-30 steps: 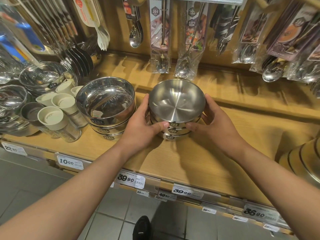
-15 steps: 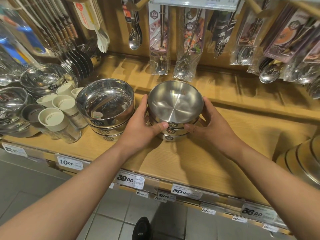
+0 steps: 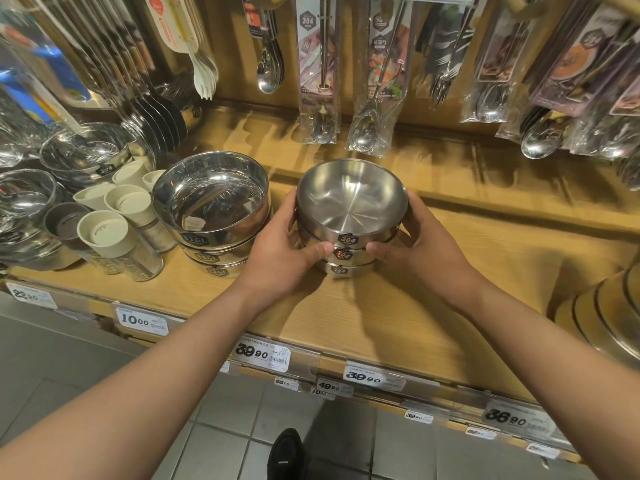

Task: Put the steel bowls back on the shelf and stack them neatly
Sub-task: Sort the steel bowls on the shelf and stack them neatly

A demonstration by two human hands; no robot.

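From the head camera, a stack of three steel bowls point(image 3: 351, 216) marked 304 stands on the wooden shelf point(image 3: 381, 317). The left hand point(image 3: 282, 252) and right hand point(image 3: 420, 247) curl around the stack from either side, thumbs pressing its front. Just left of this stack sits a stack of larger bowls point(image 3: 211, 209) marked 316L; beyond them, cream-lidded jars point(image 3: 104, 237).
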